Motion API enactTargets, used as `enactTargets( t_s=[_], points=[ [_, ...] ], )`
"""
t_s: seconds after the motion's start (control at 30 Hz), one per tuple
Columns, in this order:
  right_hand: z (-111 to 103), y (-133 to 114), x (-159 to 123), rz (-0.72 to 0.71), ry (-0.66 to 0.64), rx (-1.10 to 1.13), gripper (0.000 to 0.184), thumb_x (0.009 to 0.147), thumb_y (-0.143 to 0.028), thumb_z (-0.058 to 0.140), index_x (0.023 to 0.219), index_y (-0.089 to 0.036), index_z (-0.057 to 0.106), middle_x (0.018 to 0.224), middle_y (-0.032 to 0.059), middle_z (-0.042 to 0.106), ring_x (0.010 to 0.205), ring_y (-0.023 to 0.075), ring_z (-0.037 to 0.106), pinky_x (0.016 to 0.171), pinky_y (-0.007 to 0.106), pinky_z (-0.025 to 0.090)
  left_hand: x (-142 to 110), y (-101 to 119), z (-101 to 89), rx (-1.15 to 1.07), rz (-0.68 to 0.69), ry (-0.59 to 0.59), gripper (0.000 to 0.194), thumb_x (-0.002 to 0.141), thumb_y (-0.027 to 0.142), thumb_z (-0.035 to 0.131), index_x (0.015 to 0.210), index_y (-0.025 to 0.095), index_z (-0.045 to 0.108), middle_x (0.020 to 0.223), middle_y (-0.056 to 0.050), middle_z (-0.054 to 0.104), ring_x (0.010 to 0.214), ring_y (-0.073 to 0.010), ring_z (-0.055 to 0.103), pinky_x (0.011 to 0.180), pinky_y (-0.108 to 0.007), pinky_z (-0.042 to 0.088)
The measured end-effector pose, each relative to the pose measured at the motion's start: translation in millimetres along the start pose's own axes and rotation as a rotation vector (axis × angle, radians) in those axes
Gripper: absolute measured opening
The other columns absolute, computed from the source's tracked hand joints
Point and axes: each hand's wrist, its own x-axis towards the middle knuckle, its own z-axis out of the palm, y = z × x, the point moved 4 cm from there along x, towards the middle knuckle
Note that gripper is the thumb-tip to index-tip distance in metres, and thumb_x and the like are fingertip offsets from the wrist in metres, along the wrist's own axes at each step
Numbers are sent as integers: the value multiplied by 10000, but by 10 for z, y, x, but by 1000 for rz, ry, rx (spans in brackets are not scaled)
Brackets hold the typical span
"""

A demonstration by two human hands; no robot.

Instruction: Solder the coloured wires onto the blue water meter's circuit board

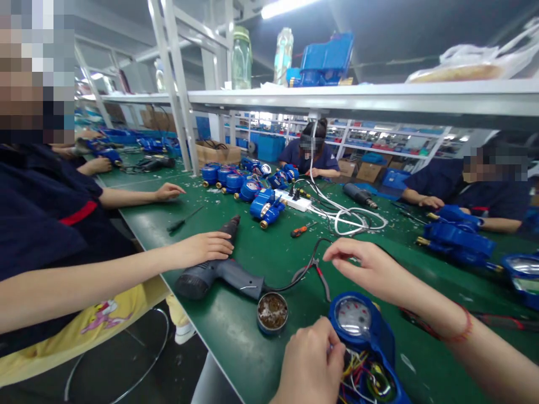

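A blue water meter [362,336] lies on the green bench in front of me, its round dial up and its lower part open, showing coloured wires [357,373]. My left hand [311,365] is closed at the edge of that opening, fingers on the wires. Above the dial, my right hand [366,269] hovers with thumb and forefinger pinched near the end of a red and black lead [322,278]. What it pinches is too small to tell. A red cord circles that wrist.
A small round tin [272,312] sits left of the meter. A co-worker's hand [206,248] rests by a grey electric screwdriver [223,272]. Farther back lie several blue meters [252,188], a white power strip [292,200], white cable [353,216] and an orange screwdriver [301,230]. People sit opposite and right.
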Motion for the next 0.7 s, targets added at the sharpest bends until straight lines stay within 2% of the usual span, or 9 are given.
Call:
enactTargets(
  t_s=[0.1, 0.2, 0.33, 0.43, 0.5, 0.57, 0.63, 0.7],
  points=[
    [370, -208, 398, 41, -257, -67, 245, 821, -90, 447, 974, -122, 636, 873, 40, 664, 753, 129, 599, 688, 232, 466, -1, 0, 3, 13, 4, 14, 154, 754, 169, 465, 790, 176, 614, 757, -48, 655, 702, -190, 575, 606, -279, 301],
    [867, -482, 817, 6, -404, -144, 255, 803, -138, 539, 1036, -115, 639, 911, 60, 677, 820, 156, 628, 745, 249, 476, 15, -12, 12, 6, -4, 28, 209, 731, 148, 459, 827, 170, 643, 819, -83, 685, 762, -241, 618, 639, -310, 344],
    [1542, -701, 1194, 41, -511, -295, 397, 805, -311, 649, 1124, -83, 581, 1104, 135, 619, 1016, 232, 594, 891, 404, 464, 54, -49, 45, -22, -1, 20, 233, 746, 183, 482, 892, 164, 663, 855, -103, 693, 771, -257, 636, 661, -323, 404],
    [1863, -757, 1308, 113, -495, -346, 551, 807, -402, 662, 1230, -90, 499, 1162, 144, 580, 1044, 239, 577, 899, 421, 467, 75, -74, 78, -18, 14, 3, 272, 782, 207, 471, 936, 135, 683, 916, -147, 687, 849, -281, 640, 729, -343, 445],
    [1959, -771, 1335, 170, -480, -357, 559, 817, -350, 657, 1274, -97, 455, 1165, 141, 573, 1020, 230, 587, 865, 399, 489, 76, -72, 89, -11, 23, -5, 313, 799, 211, 466, 1002, 116, 683, 999, -178, 673, 943, -308, 627, 814, -374, 451],
    [1963, -786, 1355, 214, -482, -355, 536, 818, -281, 652, 1279, -103, 446, 1146, 130, 580, 985, 215, 601, 823, 369, 510, 64, -54, 83, -8, 24, -20, 331, 800, 200, 460, 1026, 106, 683, 1043, -195, 661, 997, -341, 613, 863, -416, 442],
    [1878, -812, 1384, 236, -494, -349, 526, 800, -264, 665, 1260, -109, 462, 1119, 120, 593, 955, 209, 609, 791, 355, 520, 41, -29, 60, -10, 21, -38, 322, 795, 194, 451, 991, 110, 693, 1013, -193, 669, 988, -364, 617, 846, -446, 449],
    [1720, -846, 1415, 233, -509, -343, 494, 768, -264, 684, 1204, -114, 508, 1081, 114, 608, 932, 213, 612, 771, 364, 523, 16, -8, 26, -19, 16, -46, 300, 785, 195, 455, 954, 130, 693, 957, -170, 683, 944, -353, 632, 811, -439, 461]
  ],
)
